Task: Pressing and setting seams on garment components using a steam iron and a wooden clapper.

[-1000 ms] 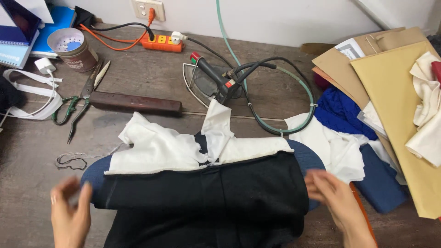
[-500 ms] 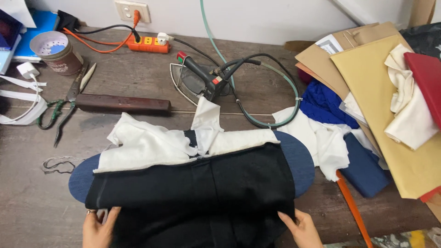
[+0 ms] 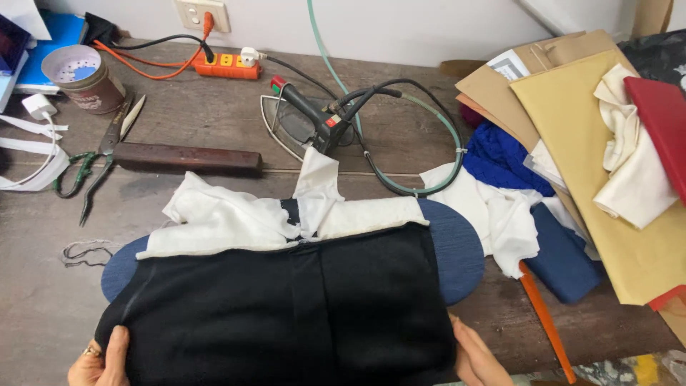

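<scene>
We gripped the black garment [image 3: 286,307] with 2 hands, left hand [image 3: 100,361] and right hand [image 3: 475,357] each closed on a lower corner, over the blue pressing pad [image 3: 457,250].

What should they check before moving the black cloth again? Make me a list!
1. Left hand grips the black cloth edge: ok.
2. Right hand grips the other edge: ok.
3. Cloth lies on the blue pad: ok.
4. White lining flat: not ok, bunched.
5. Iron clear of the cloth: ok.
6. Iron hot or cold: cannot tell.
</scene>
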